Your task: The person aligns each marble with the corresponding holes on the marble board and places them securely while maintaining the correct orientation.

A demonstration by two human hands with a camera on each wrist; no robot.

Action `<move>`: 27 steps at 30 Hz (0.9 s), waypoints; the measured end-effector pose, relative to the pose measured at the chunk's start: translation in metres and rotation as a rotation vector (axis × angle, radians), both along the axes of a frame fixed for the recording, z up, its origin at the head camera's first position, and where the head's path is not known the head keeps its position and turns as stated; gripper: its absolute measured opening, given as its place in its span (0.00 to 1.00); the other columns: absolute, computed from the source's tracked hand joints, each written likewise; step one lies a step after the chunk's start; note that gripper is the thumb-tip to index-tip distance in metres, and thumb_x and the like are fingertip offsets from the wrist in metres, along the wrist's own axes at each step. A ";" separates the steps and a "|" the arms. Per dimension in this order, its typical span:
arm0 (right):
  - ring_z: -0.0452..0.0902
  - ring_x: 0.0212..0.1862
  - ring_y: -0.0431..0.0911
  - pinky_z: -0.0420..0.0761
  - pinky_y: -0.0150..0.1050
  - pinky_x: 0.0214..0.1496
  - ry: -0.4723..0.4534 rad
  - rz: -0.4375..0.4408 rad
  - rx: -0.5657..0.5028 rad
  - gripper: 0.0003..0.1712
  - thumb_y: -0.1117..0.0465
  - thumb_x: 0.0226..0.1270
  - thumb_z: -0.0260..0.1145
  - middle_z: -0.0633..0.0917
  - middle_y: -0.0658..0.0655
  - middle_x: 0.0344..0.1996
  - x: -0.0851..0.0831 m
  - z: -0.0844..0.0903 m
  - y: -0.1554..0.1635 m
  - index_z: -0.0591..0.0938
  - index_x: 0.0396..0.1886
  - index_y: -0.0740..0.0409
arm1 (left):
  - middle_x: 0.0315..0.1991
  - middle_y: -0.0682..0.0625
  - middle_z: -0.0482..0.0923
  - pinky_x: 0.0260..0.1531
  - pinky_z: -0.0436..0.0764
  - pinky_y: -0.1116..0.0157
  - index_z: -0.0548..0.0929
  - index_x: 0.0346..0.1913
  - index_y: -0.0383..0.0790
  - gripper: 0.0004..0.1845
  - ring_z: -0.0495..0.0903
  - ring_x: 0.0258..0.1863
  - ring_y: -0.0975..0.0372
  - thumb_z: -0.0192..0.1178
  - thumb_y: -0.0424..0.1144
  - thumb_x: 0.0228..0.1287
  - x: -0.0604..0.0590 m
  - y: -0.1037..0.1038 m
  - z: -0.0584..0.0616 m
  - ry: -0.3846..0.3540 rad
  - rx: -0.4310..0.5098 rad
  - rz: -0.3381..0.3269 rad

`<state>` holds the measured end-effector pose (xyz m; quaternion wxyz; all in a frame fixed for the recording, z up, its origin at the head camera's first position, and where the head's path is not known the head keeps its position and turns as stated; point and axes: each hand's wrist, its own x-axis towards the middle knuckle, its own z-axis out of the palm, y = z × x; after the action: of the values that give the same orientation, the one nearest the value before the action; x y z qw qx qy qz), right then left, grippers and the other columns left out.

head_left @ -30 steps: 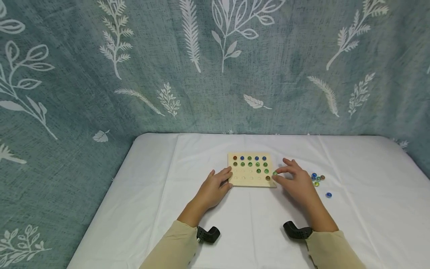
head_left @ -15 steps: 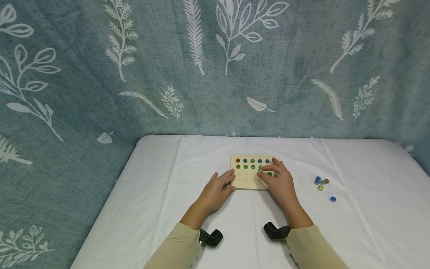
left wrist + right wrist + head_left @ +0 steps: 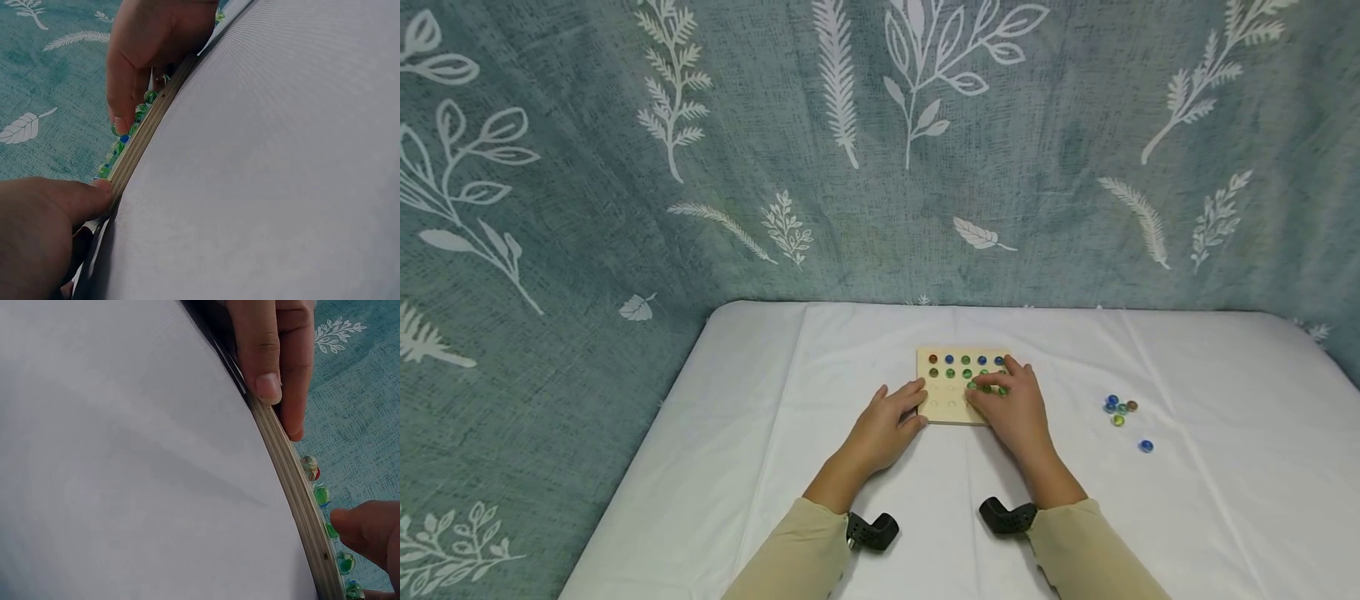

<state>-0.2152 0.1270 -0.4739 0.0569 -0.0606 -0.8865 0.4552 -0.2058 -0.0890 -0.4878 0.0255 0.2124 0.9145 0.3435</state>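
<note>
A pale wooden board [image 3: 937, 414] with rows of shallow round holes lies on the table; glass marbles fill its two far rows. My left hand [image 3: 882, 427] grips the board's left end, thumb at the near corner and fingertips over the left edge. Over the third row, my right hand [image 3: 1018, 417] pinches a green marble [image 3: 972, 386] between thumb and index finger, right at a middle hole. That hand covers the board's right end, where more green marbles [image 3: 1002, 390] partly show. In the right wrist view the green marble [image 3: 332, 530] sits at the fingertip.
To the right of the board, several loose marbles [image 3: 1118, 408] in blue, green, brown and yellow cluster on the white cloth [image 3: 1225, 400]. A single blue marble [image 3: 1146, 447] lies nearer. Behind the table hangs a teal leaf-patterned curtain [image 3: 880, 225].
My right hand has carried the green marble leftward from beyond the board's right edge to the third row's middle. The left hand has stayed on the board; the head view has shifted slightly.
</note>
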 end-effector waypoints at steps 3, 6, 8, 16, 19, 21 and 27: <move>0.38 0.78 0.68 0.47 0.69 0.76 0.007 -0.004 0.014 0.17 0.56 0.59 0.73 0.59 0.68 0.75 0.000 0.000 -0.001 0.88 0.43 0.64 | 0.74 0.56 0.62 0.79 0.47 0.56 0.72 0.69 0.41 0.26 0.62 0.73 0.65 0.58 0.42 0.72 0.000 0.001 0.000 0.001 0.005 -0.003; 0.38 0.78 0.68 0.47 0.68 0.76 0.008 -0.004 0.030 0.17 0.56 0.59 0.72 0.59 0.69 0.75 0.001 0.001 -0.002 0.88 0.44 0.64 | 0.74 0.56 0.62 0.79 0.47 0.56 0.72 0.70 0.41 0.26 0.62 0.73 0.65 0.58 0.42 0.72 0.001 0.001 0.000 0.000 0.007 -0.006; 0.38 0.78 0.68 0.47 0.68 0.76 0.006 -0.004 0.035 0.17 0.56 0.59 0.72 0.59 0.68 0.75 0.001 0.001 -0.003 0.88 0.44 0.64 | 0.74 0.56 0.62 0.79 0.47 0.56 0.72 0.70 0.41 0.25 0.61 0.73 0.66 0.58 0.42 0.72 0.000 0.001 0.000 -0.001 0.006 -0.004; 0.38 0.78 0.68 0.48 0.68 0.76 0.002 0.001 0.044 0.17 0.56 0.59 0.72 0.58 0.68 0.75 0.000 0.000 -0.003 0.88 0.44 0.64 | 0.74 0.57 0.62 0.79 0.47 0.57 0.72 0.70 0.42 0.26 0.61 0.73 0.66 0.58 0.42 0.72 0.001 0.000 0.000 -0.005 0.003 -0.003; 0.39 0.77 0.69 0.48 0.69 0.76 0.008 0.003 0.051 0.18 0.56 0.59 0.72 0.58 0.69 0.75 0.000 -0.001 -0.003 0.88 0.44 0.64 | 0.74 0.57 0.62 0.79 0.47 0.57 0.72 0.70 0.42 0.26 0.61 0.73 0.66 0.58 0.43 0.72 0.001 0.000 0.001 -0.004 -0.001 -0.001; 0.39 0.77 0.69 0.49 0.69 0.76 0.011 0.004 0.056 0.18 0.55 0.59 0.73 0.59 0.69 0.75 0.000 -0.001 -0.003 0.88 0.44 0.63 | 0.74 0.57 0.62 0.79 0.47 0.57 0.72 0.70 0.42 0.26 0.61 0.73 0.66 0.58 0.43 0.72 0.001 0.000 0.000 -0.002 -0.002 -0.002; 0.38 0.77 0.70 0.49 0.70 0.75 0.000 0.013 0.052 0.19 0.55 0.60 0.72 0.58 0.70 0.75 0.002 0.002 -0.001 0.87 0.47 0.63 | 0.74 0.57 0.62 0.79 0.47 0.57 0.72 0.70 0.41 0.26 0.61 0.73 0.66 0.59 0.42 0.71 0.001 0.000 -0.001 0.005 0.005 -0.003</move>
<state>-0.2134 0.1258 -0.4717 0.0554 -0.0533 -0.8983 0.4325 -0.2050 -0.0887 -0.4890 0.0231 0.2147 0.9133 0.3452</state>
